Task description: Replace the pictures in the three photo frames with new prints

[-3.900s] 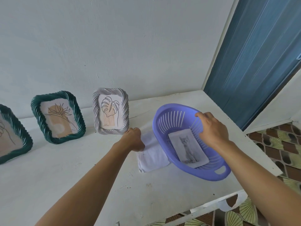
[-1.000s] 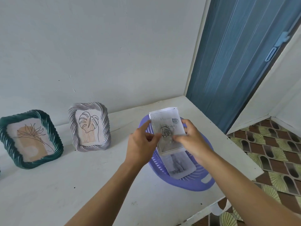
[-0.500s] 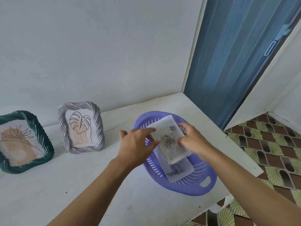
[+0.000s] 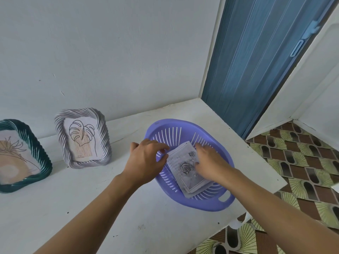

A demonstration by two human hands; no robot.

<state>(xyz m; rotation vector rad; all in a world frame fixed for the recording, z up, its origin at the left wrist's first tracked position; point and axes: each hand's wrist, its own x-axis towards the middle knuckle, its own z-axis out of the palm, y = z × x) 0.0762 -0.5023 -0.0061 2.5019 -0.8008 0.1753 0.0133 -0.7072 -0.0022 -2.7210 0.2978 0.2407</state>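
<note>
Over the purple basket (image 4: 185, 125) at the right end of the white tabletop (image 4: 91, 208), both hands meet on the prints (image 4: 185, 169), a small stack lying in the basket's bowl with a rose drawing on top. The right hand (image 4: 211, 162) has the stack's right edge in its grip, thumb laid on the top sheet and fingers hidden beyond the edge. The left hand (image 4: 146, 162) curves over the basket's left rim with its thumb at the stack's left edge. Whether that grip pinches the paper or only touches it, I cannot tell.

Against the wall stand the grey frame (image 4: 82, 138), just left of the basket, and the green frame (image 4: 22, 156) further left. Each shows a line drawing of a plant behind its front. The third frame is out of view.

My reading is that the task is at its start: the new prints are being handled and no frame has been opened. The next move probably calls for separating one sheet from the stack without creasing it, then freeing a hand for the grey frame, the nearest. That frame would have to be lifted and turned, since its back is unseen and how it opens cannot be judged.
</note>
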